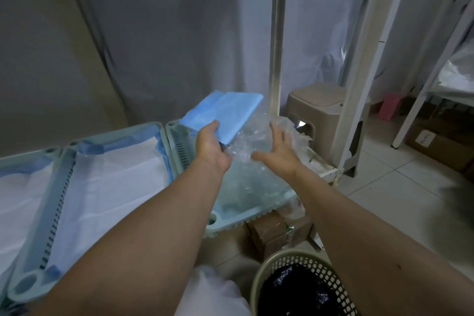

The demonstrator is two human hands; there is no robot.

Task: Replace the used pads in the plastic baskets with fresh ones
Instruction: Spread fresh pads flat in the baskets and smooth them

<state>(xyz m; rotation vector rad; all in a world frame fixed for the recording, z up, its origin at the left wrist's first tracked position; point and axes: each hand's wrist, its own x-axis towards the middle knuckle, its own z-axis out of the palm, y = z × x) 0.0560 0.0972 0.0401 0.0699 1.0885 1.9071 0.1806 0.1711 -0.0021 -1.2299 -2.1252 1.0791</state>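
Over right basket (177, 127), left hand (210, 146) pinching folded blue pad (225, 113), right hand (275, 147) spread open by clear wrapper (256, 136); other baskets (59, 161) already lined, this one probably still unlined.

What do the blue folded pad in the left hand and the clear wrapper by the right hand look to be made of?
Blue folded pad, gripped by the left hand: probably non-woven fabric or soft paper, matte, no glare, creased flat. Clear wrapper, by the open right hand: thin plastic film, glossy, see-through, crinkled with bright glints.
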